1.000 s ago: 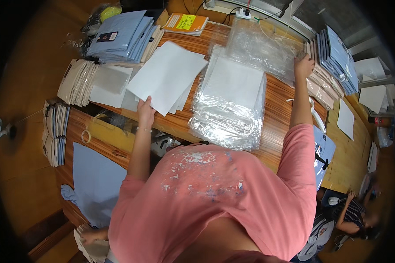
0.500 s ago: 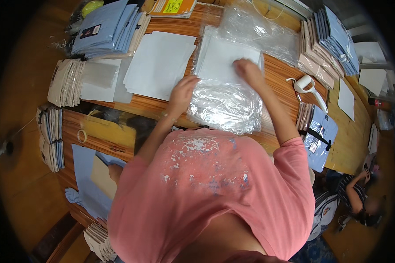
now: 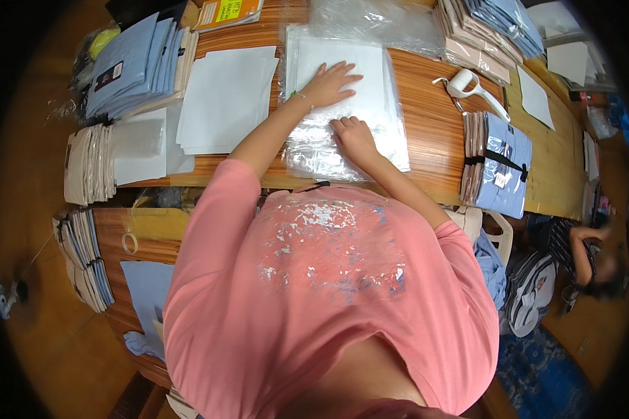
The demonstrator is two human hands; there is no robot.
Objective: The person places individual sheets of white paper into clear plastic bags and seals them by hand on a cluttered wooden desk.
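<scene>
On the striped wooden table, a white paper sheet lies over a stack of clear plastic bags. My left hand rests flat on the sheet with its fingers spread and nothing held. Nearer to me, my right hand has its fingers curled down onto the crinkled plastic by the sheet's near part. Its fingertips are partly hidden, and it looks closed on the bag film. To the left of the bags is a loose pile of white paper.
Wrapped blue shirts are stacked at the far left, with beige packs nearer. On the right lie a white lint roller and a strapped shirt bundle. Another person is at the far right.
My left hand has moved from the bag's left side onto the sheet and spread flat. My right hand has come off the sheet's upper part, down toward me onto the plastic.
</scene>
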